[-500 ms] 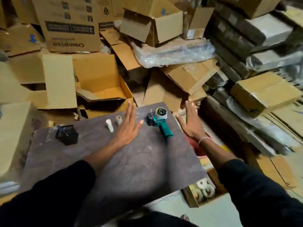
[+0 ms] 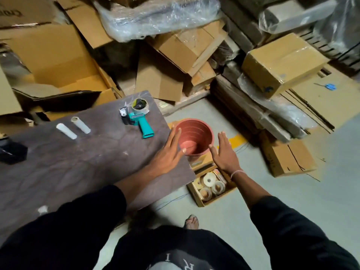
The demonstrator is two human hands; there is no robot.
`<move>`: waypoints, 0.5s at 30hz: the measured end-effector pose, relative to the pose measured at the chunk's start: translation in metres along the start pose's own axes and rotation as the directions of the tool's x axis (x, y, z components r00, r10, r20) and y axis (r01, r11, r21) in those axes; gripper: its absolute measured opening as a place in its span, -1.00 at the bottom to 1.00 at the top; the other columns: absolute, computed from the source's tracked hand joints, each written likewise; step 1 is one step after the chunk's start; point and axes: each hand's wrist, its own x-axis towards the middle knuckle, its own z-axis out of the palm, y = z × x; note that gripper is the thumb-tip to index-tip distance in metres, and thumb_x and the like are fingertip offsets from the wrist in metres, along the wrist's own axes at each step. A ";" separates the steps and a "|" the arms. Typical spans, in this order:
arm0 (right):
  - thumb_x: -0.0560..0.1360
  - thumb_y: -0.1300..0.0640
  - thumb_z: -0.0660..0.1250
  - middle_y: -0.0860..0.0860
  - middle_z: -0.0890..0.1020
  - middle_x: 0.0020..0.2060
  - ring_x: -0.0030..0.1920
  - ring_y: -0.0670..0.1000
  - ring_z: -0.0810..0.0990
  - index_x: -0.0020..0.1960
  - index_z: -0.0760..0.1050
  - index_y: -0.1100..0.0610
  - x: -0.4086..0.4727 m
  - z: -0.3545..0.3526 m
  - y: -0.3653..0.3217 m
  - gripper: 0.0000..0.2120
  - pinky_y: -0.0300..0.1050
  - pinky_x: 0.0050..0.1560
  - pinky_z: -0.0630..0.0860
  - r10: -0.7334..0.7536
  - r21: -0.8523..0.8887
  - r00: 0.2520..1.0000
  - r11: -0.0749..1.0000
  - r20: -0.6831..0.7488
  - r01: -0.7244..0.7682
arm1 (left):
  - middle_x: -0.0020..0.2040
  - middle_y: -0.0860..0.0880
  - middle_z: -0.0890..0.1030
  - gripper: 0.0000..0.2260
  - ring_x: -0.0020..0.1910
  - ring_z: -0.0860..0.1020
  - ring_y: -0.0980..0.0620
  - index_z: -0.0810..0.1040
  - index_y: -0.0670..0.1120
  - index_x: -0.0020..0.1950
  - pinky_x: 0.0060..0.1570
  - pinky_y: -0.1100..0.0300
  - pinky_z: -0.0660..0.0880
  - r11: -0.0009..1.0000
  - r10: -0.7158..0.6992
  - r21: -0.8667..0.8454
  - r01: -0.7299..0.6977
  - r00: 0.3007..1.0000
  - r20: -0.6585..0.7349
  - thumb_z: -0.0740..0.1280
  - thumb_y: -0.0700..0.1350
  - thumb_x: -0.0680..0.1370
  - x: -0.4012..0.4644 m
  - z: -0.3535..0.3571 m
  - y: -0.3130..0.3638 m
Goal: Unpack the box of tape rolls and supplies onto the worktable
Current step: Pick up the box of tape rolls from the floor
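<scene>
Both hands, left hand [image 2: 167, 152] and right hand [image 2: 224, 152], are held with fingers straight and gripping nothing, above the open box [image 2: 196, 193], whose tape rolls [image 2: 209, 180] lie flat with core holes facing upward.

Red plastic bucket [image 2: 196, 137] sitting on floor [image 2: 292, 191] just beside counter edge. Flattened and open cardboard boxes [image 2: 64, 61] piling behind. Plastic-wrapped bundle [image 2: 155, 16] lying on top of them. Blue scissors [image 2: 329, 86] lying on cardboard far right.
</scene>
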 end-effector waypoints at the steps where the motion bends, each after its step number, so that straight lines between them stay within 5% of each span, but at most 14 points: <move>1: 0.65 -0.19 0.08 0.08 0.02 0.63 0.62 0.04 0.00 0.63 0.01 0.15 -0.005 -0.003 0.014 -0.31 0.06 0.60 0.01 0.038 0.001 0.999 0.999 0.016 -0.038 | 0.69 -0.09 -0.14 -0.31 0.59 0.22 -0.15 -0.05 -0.14 0.68 0.41 -0.01 0.40 1.000 0.002 -0.018 -0.002 1.000 0.026 0.20 0.08 0.68 0.006 0.012 0.010; 3: 0.65 -0.20 0.07 0.05 -0.02 0.63 0.62 0.04 -0.01 0.64 -0.01 0.12 -0.011 -0.008 0.041 -0.31 0.06 0.59 0.06 0.105 -0.016 0.994 0.994 0.044 -0.104 | 0.69 -0.14 -0.09 -0.30 0.56 0.29 -0.16 -0.06 -0.16 0.67 0.37 0.02 0.45 0.999 0.025 -0.049 -0.020 0.996 0.088 0.22 0.05 0.68 0.019 0.035 0.027; 7: 0.65 -0.20 0.08 0.04 -0.01 0.63 0.62 0.06 0.04 0.64 0.00 0.11 -0.011 -0.018 0.080 -0.32 0.06 0.57 0.13 0.194 -0.033 0.980 0.981 0.047 -0.193 | 0.68 -0.15 -0.08 -0.30 0.66 -0.01 -0.12 -0.12 -0.11 0.68 0.60 0.02 0.06 0.989 0.019 -0.144 0.013 0.975 0.220 0.22 0.02 0.69 0.044 0.078 0.050; 11: 0.64 -0.20 0.09 0.03 0.01 0.63 0.61 0.06 0.06 0.63 0.02 0.10 -0.005 -0.028 0.107 -0.33 0.04 0.54 0.16 0.271 -0.037 0.962 0.962 0.014 -0.271 | 0.67 -0.23 -0.07 -0.28 0.66 0.01 -0.16 -0.20 -0.07 0.67 0.61 -0.05 0.04 0.974 -0.042 -0.197 0.114 0.941 0.337 0.20 0.00 0.68 0.071 0.112 0.057; 15: 0.64 -0.20 0.07 0.05 0.04 0.63 0.60 0.08 0.09 0.62 0.04 0.10 0.007 -0.038 0.133 -0.34 0.05 0.53 0.18 0.295 -0.052 0.955 0.955 0.039 -0.293 | 0.67 -0.23 -0.04 -0.31 0.65 0.01 -0.18 -0.16 -0.12 0.67 0.54 0.14 -0.01 0.949 -0.145 -0.209 0.237 0.915 0.377 0.20 -0.01 0.70 0.088 0.134 0.066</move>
